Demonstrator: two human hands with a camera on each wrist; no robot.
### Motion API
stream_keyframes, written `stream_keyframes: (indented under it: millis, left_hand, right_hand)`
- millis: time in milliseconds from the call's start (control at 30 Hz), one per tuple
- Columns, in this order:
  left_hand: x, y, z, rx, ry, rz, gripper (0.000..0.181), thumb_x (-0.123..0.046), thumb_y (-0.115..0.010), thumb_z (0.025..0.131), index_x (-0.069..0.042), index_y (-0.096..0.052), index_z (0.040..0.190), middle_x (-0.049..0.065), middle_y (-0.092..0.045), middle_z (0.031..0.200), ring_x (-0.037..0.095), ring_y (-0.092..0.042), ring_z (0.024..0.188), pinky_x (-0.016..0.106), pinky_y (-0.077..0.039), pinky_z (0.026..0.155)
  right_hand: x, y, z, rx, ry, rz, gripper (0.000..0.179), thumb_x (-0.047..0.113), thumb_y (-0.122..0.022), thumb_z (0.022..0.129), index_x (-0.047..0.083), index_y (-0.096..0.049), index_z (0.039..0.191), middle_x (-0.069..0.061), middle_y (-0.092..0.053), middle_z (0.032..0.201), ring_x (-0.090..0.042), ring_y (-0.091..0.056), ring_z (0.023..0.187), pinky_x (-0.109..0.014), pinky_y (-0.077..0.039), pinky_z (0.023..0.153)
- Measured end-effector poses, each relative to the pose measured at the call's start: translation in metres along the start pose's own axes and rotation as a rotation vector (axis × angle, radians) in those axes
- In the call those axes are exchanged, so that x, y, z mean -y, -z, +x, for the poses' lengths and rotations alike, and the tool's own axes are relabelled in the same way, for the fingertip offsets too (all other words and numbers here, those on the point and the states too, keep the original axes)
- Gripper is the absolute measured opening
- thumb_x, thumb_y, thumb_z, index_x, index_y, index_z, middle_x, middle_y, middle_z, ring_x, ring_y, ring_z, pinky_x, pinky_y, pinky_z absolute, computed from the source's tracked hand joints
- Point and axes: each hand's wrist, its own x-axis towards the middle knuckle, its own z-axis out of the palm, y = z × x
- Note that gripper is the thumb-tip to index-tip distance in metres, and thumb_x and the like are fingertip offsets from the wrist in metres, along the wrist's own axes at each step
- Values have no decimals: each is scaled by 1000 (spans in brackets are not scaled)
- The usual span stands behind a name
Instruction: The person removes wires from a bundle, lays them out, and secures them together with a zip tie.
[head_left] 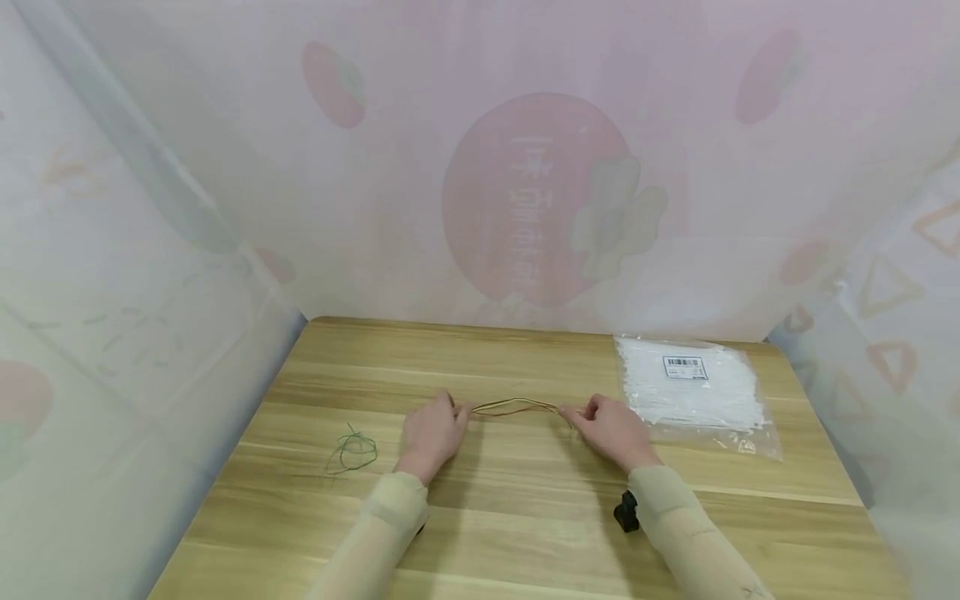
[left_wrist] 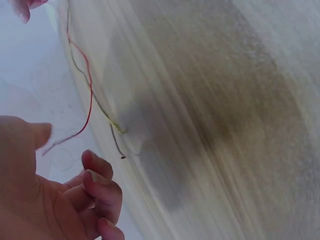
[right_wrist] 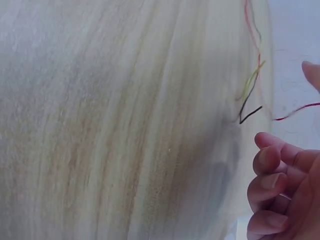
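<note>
A few thin wires (head_left: 517, 401) stretch side to side over the wooden table between the two hands. In the left wrist view, a red wire (left_wrist: 90, 97) bends towards the left thumb, while a yellow wire (left_wrist: 116, 127) and a dark wire (left_wrist: 117, 144) end past the fingers. My left hand (head_left: 435, 433) is at the wires' left end, thumb and fingers apart. At the other end is my right hand (head_left: 618, 433), its thumb also apart from the bent fingers. There the red wire (right_wrist: 292, 111) crosses the gap; the black wire (right_wrist: 250, 115) has a sharp kink.
A tangled green wire (head_left: 357, 451) lies on the wooden table (head_left: 525, 533) left of the left hand. Behind the right hand is a clear bag (head_left: 690, 396) of thin white strips with a label. Patterned curtains (head_left: 375, 208) enclose the table's back and sides.
</note>
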Motion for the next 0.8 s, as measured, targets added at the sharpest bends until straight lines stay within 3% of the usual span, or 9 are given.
stream_keyframes:
  millis: [67, 167, 267, 333, 567, 800]
  left_hand:
    - [0, 3, -2, 8, 8, -17, 56, -55, -46, 105, -3, -60, 116, 6, -60, 67, 22, -56, 59, 47, -49, 76]
    - [0, 9, -4, 21, 22, -43, 66, -63, -40, 103, -3, -59, 124, 5, -55, 61, 20, -52, 53, 42, -48, 63]
    - [3, 15, -8, 16, 35, -61, 70, -66, -37, 103, -4, -59, 125, 4, -51, 57, 19, -46, 48, 36, -40, 49]
    - [7, 19, -11, 7, 37, -57, 70, -66, -37, 103, -4, -61, 123, 2, -49, 56, 18, -45, 47, 34, -37, 48]
    - [29, 32, -21, -1, 75, -78, 50, -51, -53, 103, -5, -65, 115, 1, -53, 61, 17, -47, 50, 32, -37, 46]
    - [65, 50, -26, -20, 152, -108, 33, -33, -60, 102, -3, -66, 112, 4, -65, 77, 18, -55, 58, 33, -42, 49]
  right_hand:
    - [0, 2, -3, -7, -9, 18, 61, 72, -55, 93, 11, -64, 92, -2, -64, 80, -19, -54, 63, -34, -42, 53]
    - [0, 6, -8, -27, -5, 34, 57, 68, -56, 94, 12, -64, 89, -1, -64, 78, -19, -53, 61, -34, -41, 52]
    - [-1, 10, -14, -40, 20, 26, 50, 61, -59, 96, 13, -63, 86, 0, -61, 73, -19, -53, 60, -34, -41, 53]
    - [-3, 12, -18, -48, 34, 17, 47, 58, -60, 97, 13, -63, 85, 0, -59, 69, -19, -52, 60, -35, -40, 55]
    - [-9, 12, -27, -33, 43, 25, 40, 51, -62, 99, 13, -65, 86, 1, -56, 65, -18, -50, 58, -35, -41, 57]
    - [-10, 11, -34, -50, 69, 39, 33, 44, -66, 98, 15, -65, 83, 2, -55, 66, -17, -50, 60, -36, -42, 58]
